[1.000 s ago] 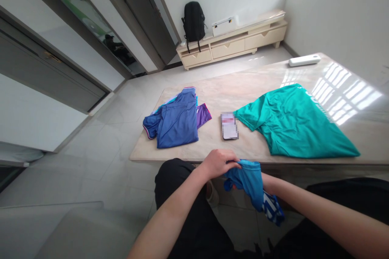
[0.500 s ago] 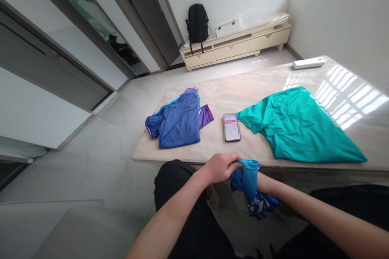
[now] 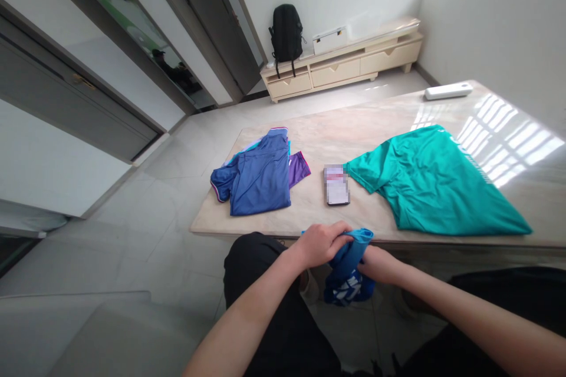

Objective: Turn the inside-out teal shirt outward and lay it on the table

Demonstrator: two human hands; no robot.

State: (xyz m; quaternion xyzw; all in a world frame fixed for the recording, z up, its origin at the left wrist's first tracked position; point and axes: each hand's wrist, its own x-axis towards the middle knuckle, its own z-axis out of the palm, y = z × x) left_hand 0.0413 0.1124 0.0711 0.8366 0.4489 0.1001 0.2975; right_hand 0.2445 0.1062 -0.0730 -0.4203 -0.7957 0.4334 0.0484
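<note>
A bright blue garment [image 3: 349, 265] with white print hangs bunched just below the near edge of the marble table [image 3: 389, 112]. My left hand [image 3: 321, 242] grips its top edge from the left. My right hand [image 3: 375, 263] holds it from the right, partly hidden by the cloth. Both hands are over my lap, in front of the table. A teal shirt [image 3: 431, 182] lies spread flat on the table at the right. A pile of blue and purple garments [image 3: 259, 175] lies at the table's left end.
A phone [image 3: 336, 185] lies on the table between the pile and the teal shirt. A white remote-like bar [image 3: 447, 91] sits at the far right. Beyond the table stands a low cream cabinet [image 3: 342, 62] with a black backpack [image 3: 286, 32] on it.
The blue garment has been gathered up: its hanging tail has shortened and shifted left. My right hand has moved in close to my left hand.
</note>
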